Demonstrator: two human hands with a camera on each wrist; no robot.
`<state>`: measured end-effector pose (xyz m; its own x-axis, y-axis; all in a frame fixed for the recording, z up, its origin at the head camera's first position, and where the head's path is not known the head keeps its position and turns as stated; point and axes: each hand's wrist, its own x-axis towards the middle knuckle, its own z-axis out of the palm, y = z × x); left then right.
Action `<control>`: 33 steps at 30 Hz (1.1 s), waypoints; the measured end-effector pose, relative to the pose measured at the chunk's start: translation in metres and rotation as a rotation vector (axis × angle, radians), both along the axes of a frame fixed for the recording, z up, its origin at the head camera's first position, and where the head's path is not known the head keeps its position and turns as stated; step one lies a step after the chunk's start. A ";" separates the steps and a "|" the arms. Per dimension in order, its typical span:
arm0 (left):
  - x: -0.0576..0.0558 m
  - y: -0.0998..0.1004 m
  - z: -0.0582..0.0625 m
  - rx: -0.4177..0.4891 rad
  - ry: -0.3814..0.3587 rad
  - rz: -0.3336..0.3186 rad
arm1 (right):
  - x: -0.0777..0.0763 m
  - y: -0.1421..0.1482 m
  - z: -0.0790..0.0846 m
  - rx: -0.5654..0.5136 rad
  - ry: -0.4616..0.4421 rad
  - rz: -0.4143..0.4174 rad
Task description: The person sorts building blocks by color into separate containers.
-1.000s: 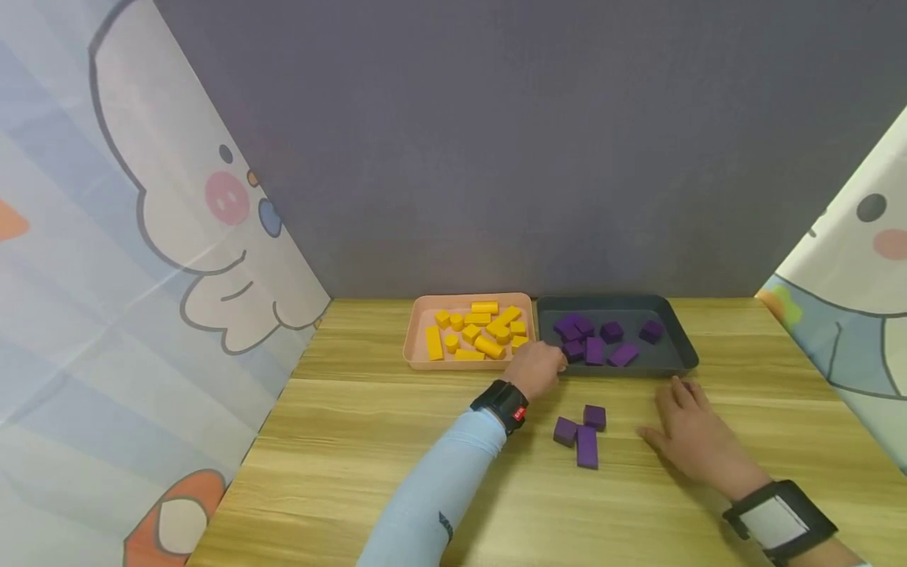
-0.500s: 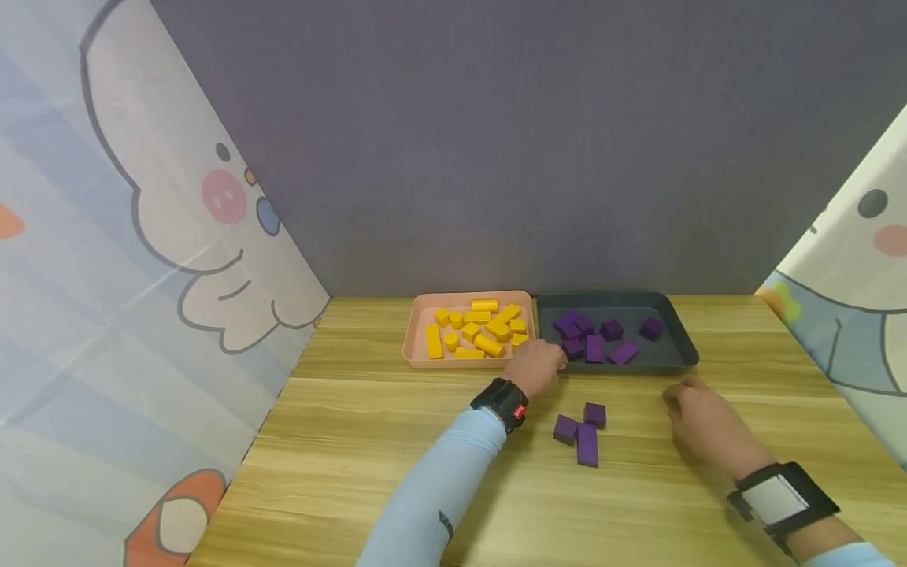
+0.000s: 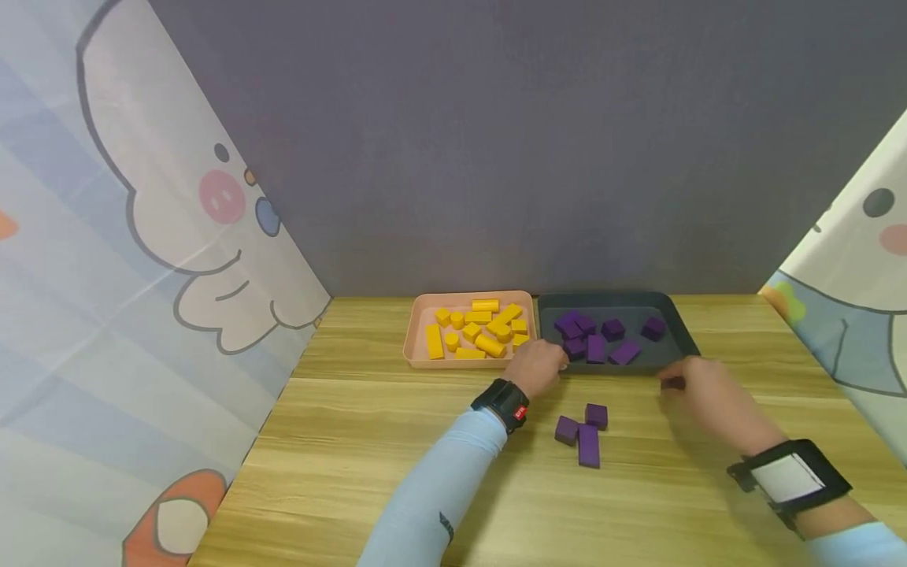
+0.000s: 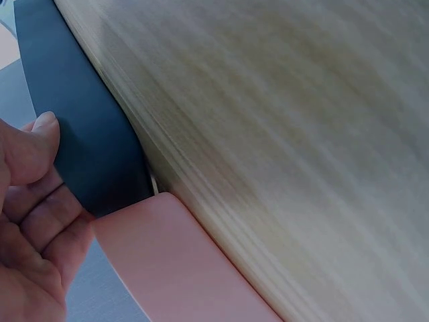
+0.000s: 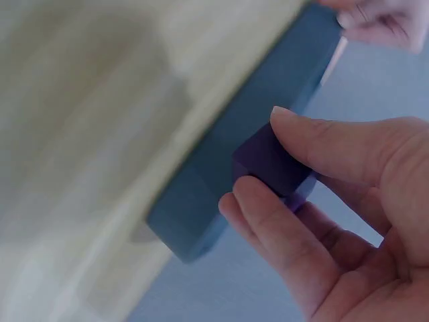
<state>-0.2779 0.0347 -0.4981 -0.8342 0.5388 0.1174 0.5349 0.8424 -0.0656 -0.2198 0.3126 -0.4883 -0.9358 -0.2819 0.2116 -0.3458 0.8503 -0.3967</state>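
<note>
My left hand (image 3: 536, 368) holds the near left corner of the dark tray (image 3: 666, 364). In the left wrist view the thumb lies against the outer wall, with the fingers behind the rim. My right hand (image 3: 712, 394) is at the tray's near right edge, pinching a purple block (image 5: 271, 161) between thumb and fingers. A lighter purple piece (image 5: 299, 193) shows just behind that block in the right wrist view. Several purple blocks (image 3: 624, 352) lie inside the dark tray. Between the hands, a purple cube (image 3: 596, 416), another cube (image 3: 566, 430) and a longer block (image 3: 588, 446) sit on the table.
A pink tray (image 3: 412, 346) with several yellow blocks (image 3: 490, 346) stands left of the dark tray, side by side with it. Behind both rises a grey panel (image 3: 531, 157). Cartoon-printed sheets (image 3: 163, 236) flank the wooden table (image 3: 340, 457).
My right hand's spread fingers have drawn together on a purple block, and the hand has moved up to the dark tray's near right edge. The left hand stays at its corner.
</note>
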 end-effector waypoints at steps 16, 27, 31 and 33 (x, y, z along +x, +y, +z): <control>-0.002 -0.002 -0.003 0.001 0.001 -0.002 | -0.073 0.011 0.009 0.071 0.016 -0.055; -0.004 -0.002 -0.003 0.000 -0.013 -0.010 | -0.089 0.025 -0.013 0.074 -0.034 -0.053; -0.005 -0.002 -0.002 0.000 -0.018 -0.010 | -0.092 0.026 -0.015 0.083 -0.034 -0.046; -0.006 -0.002 -0.003 -0.001 -0.020 -0.011 | -0.092 0.026 -0.014 0.090 -0.029 -0.043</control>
